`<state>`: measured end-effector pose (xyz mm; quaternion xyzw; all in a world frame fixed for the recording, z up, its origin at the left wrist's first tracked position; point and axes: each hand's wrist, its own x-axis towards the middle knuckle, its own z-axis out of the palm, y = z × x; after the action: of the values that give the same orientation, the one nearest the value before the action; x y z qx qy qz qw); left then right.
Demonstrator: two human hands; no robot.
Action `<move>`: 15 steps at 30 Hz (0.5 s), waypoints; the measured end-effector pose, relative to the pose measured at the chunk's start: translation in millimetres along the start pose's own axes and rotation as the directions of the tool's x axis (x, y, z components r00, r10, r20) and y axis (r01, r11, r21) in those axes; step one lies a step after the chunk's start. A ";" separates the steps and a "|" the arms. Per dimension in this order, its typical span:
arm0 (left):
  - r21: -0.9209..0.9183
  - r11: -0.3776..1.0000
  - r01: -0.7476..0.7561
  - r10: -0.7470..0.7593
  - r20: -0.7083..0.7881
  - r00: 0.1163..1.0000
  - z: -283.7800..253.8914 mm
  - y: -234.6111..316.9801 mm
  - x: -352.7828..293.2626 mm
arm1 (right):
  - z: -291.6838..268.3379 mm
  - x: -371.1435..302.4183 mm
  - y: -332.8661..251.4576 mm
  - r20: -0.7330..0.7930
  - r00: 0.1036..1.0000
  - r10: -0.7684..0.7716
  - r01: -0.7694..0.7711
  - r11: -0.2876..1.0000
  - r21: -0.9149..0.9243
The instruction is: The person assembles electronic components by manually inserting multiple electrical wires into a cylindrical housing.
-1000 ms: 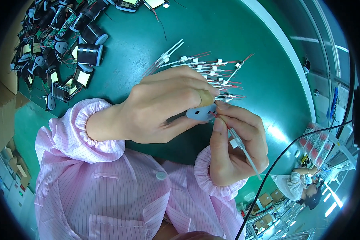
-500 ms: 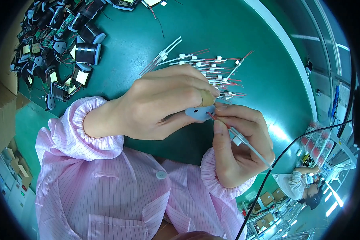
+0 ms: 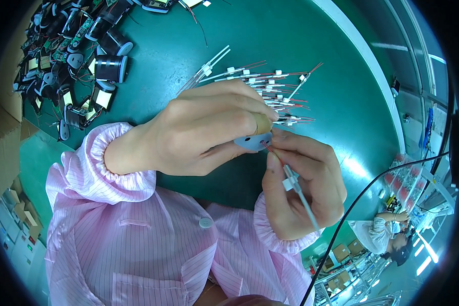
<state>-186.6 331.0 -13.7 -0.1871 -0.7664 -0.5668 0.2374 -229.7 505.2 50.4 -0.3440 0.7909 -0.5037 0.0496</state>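
My left hand [image 3: 204, 127] is closed around a small part whose pale blue-grey end cap [image 3: 254, 141] with dark holes faces my right hand; the rest of the part is hidden by the fingers. My right hand [image 3: 306, 178] pinches thin red wires [image 3: 266, 147] close to one of the holes, where the wires' ends seem to go in. From those wires a white cable lead [image 3: 301, 196] with a small white tag [image 3: 290, 182] hangs across the right palm. A tan finger cover [image 3: 262, 124] wraps a left fingertip.
Several similar white leads with red wires [image 3: 278, 92] lie beyond my hands on the green table [image 3: 163, 56]. At the far left is a heap of black cylindrical assemblies [image 3: 110, 68] with circuit boards. A black cable [image 3: 359, 196] crosses at right; a co-worker [image 3: 380, 234] is beyond it.
My right hand has shifted slightly left, and the white lead in it has swung to hang more steeply. My left hand stays nearly still.
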 end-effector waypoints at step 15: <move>0.026 1.000 -0.010 0.010 0.016 1.000 -1.9 2.9 -0.5 | 8.8 1.1 3.5 0.002 0.998 -0.059 0.059 0.993 -0.105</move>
<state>-184.3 330.0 -11.3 -0.1921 -0.7748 -0.5539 0.2366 -228.5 498.7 43.5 -0.3690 0.8058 -0.4629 0.0161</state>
